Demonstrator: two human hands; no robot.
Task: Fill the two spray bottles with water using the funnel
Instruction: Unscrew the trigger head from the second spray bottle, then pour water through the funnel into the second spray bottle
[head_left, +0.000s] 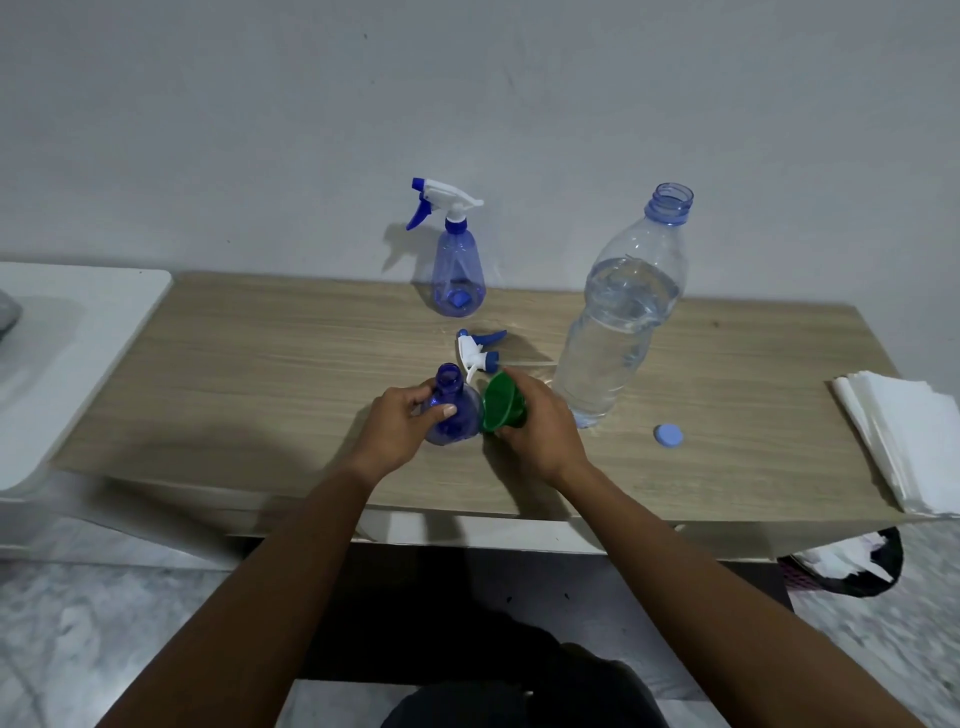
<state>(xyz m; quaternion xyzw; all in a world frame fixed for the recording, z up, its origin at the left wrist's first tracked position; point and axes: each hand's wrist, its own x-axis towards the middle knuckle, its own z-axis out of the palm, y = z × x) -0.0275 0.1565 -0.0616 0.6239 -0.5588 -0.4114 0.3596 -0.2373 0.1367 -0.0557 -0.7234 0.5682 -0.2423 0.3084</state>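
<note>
On the wooden table (260, 364), close to its front edge, we find the near spray bottle (457, 423) standing upright with its neck open. Its trigger head (478, 351) lies on its side just behind it. We see no water in it that we can be sure of through the blue plastic. The far spray bottle (458, 270) stands at the back by the wall with its trigger head screwed on, and it looks empty. The water bottle (615, 332) stands to the right, uncapped and well over half full, with its cap (669, 434) lying on the table nearby.

We judge the task to be at an early stage. One bottle is opened, the funnel is not yet seated, and no pouring has started. Seating the funnel, both fillings, opening the far bottle and refitting the heads all remain.

The left hand (397, 423) wraps the near bottle's shoulder, thumb across the front and fingers behind, steadying it. The right hand (540, 431) grips the green funnel (503, 402) by its narrow end. The funnel is tipped over with its wide mouth facing the bottle, just beside the neck and not in it. Both forearms reach forward and converge over the table.
</note>
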